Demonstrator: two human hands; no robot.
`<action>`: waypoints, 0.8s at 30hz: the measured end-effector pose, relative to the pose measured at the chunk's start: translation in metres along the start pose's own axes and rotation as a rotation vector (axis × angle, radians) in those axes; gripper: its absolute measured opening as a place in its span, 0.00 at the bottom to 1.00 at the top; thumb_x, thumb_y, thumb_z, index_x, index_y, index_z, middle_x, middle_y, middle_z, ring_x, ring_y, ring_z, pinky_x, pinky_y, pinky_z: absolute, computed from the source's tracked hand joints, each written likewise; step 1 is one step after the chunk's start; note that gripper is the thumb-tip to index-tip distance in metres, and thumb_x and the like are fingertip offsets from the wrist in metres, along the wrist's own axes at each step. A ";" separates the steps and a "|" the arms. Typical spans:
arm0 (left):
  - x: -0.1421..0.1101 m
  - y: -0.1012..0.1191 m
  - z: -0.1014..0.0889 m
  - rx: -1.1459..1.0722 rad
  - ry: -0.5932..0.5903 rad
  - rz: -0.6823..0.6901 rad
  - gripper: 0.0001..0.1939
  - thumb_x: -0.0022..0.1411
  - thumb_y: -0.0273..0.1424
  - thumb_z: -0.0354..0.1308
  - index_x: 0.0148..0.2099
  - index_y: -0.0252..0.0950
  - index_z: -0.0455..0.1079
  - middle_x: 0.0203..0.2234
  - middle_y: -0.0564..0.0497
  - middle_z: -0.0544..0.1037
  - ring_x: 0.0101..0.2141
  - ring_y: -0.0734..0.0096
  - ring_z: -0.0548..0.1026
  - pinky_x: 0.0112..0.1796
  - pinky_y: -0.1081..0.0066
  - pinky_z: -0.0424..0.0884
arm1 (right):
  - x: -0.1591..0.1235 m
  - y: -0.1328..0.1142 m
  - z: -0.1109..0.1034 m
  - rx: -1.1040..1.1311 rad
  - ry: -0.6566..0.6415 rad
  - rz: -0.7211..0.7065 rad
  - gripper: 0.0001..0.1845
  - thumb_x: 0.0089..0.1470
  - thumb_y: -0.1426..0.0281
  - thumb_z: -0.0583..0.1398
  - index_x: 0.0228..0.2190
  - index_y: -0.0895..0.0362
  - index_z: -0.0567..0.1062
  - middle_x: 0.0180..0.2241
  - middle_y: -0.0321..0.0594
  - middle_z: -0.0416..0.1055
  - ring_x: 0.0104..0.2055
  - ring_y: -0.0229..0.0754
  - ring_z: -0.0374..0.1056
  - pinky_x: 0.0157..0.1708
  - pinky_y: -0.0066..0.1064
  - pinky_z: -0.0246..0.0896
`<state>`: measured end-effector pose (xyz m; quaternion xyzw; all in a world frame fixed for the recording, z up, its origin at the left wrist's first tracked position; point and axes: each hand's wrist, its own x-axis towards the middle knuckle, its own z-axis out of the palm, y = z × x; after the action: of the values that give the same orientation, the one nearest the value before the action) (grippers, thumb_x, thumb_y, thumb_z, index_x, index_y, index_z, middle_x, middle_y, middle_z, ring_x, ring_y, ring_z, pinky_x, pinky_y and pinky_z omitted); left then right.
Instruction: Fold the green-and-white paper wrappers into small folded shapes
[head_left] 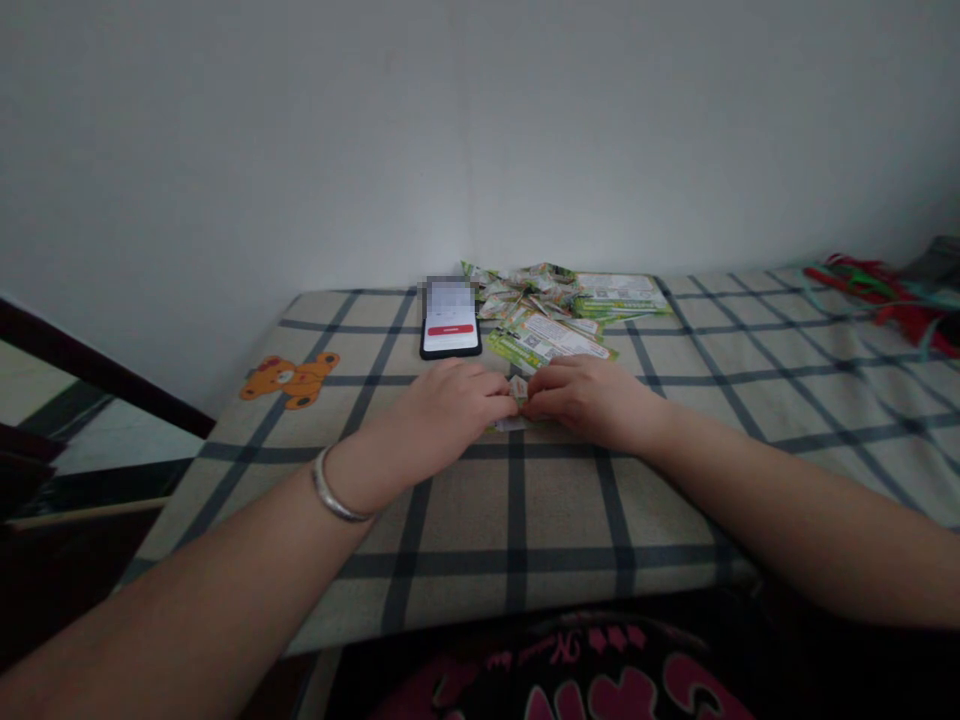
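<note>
My left hand [442,405] and my right hand [589,400] rest side by side on the checked cloth [525,500], fingertips meeting. Both pinch a small folded piece of printed paper [516,400], mostly hidden under the fingers. A silver bangle [334,493] circles my left wrist. Just beyond the hands lies a heap of green and white printed paper slips [559,305], some flat and some folded. A black phone [450,322] with a lit screen lies left of that heap.
An orange bear figure [289,380] is printed on the cloth at the left. Red and green ribbons [885,295] lie at the far right by a dark object. A white wall stands behind. The cloth's left edge drops to a dark frame.
</note>
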<state>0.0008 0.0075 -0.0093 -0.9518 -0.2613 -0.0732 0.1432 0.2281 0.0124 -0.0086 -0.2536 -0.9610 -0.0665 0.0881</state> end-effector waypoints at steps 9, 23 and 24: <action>-0.003 -0.006 -0.016 -0.125 -0.100 -0.023 0.14 0.63 0.21 0.55 0.45 0.44 0.76 0.40 0.53 0.79 0.42 0.66 0.75 0.42 0.65 0.66 | -0.004 0.008 -0.002 0.044 -0.015 -0.005 0.10 0.60 0.72 0.58 0.38 0.52 0.79 0.38 0.39 0.76 0.38 0.41 0.67 0.37 0.34 0.55; -0.008 -0.009 -0.022 -0.157 -0.150 -0.052 0.16 0.60 0.19 0.54 0.44 0.41 0.77 0.41 0.52 0.80 0.42 0.66 0.77 0.44 0.65 0.69 | -0.014 0.011 -0.017 0.148 -0.054 0.088 0.13 0.56 0.76 0.60 0.37 0.49 0.81 0.41 0.35 0.77 0.39 0.38 0.71 0.35 0.29 0.58; -0.008 -0.008 -0.023 -0.156 -0.155 -0.059 0.16 0.60 0.18 0.54 0.44 0.41 0.77 0.41 0.52 0.80 0.42 0.65 0.77 0.44 0.65 0.69 | -0.014 0.011 -0.018 0.150 -0.057 0.092 0.13 0.56 0.77 0.59 0.37 0.49 0.81 0.42 0.35 0.77 0.39 0.38 0.71 0.35 0.29 0.58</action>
<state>-0.0119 0.0035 0.0123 -0.9547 -0.2932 -0.0236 0.0455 0.2483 0.0119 0.0067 -0.2920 -0.9527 0.0171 0.0823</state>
